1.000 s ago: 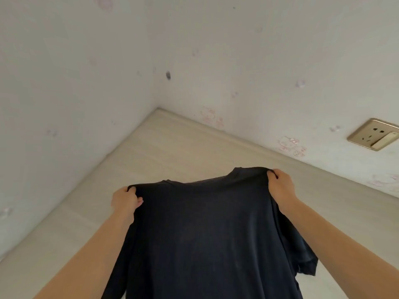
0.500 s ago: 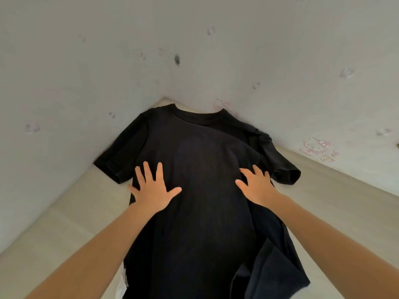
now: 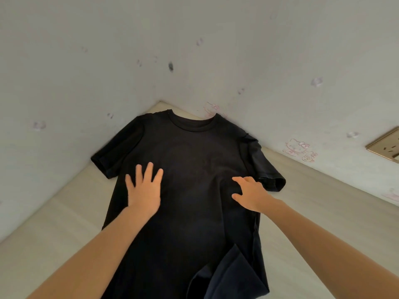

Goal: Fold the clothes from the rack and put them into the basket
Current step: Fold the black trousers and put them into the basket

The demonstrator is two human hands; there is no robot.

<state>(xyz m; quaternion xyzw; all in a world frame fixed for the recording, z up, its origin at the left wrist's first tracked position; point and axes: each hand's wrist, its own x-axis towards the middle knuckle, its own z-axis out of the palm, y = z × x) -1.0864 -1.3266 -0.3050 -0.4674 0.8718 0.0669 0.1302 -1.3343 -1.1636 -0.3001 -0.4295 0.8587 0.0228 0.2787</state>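
- I see a black short-sleeved T-shirt (image 3: 194, 173) spread flat on a pale wood-grain surface (image 3: 54, 229), its round collar at the far end, tucked into the corner where two white walls meet.
- The fabric is plain and dark, with no print I can make out; the ribbed collar band reads a shade darker than the body.
- The shirt's left sleeve lies flat and runs up against the foot of the left wall (image 3: 54, 83); the right sleeve lies out toward the right wall (image 3: 280, 50), its cuff slightly rumpled.
- At the near right, the hem is turned over on itself, so a loose flap of cloth shows there.
- My left hand (image 3: 144, 189) rests palm-down on the left side of the shirt's body, fingers straight and spread, gripping nothing.
- My right hand (image 3: 251, 194) sits on the right side of the body, just beside the right sleeve, its fingers bent down onto the cloth; I cannot tell whether they have pinched any fabric.
- The right wall carries faint pink cartoon-cat drawings (image 3: 299, 148) and a gold-coloured wall socket (image 3: 386, 147) at the right edge.
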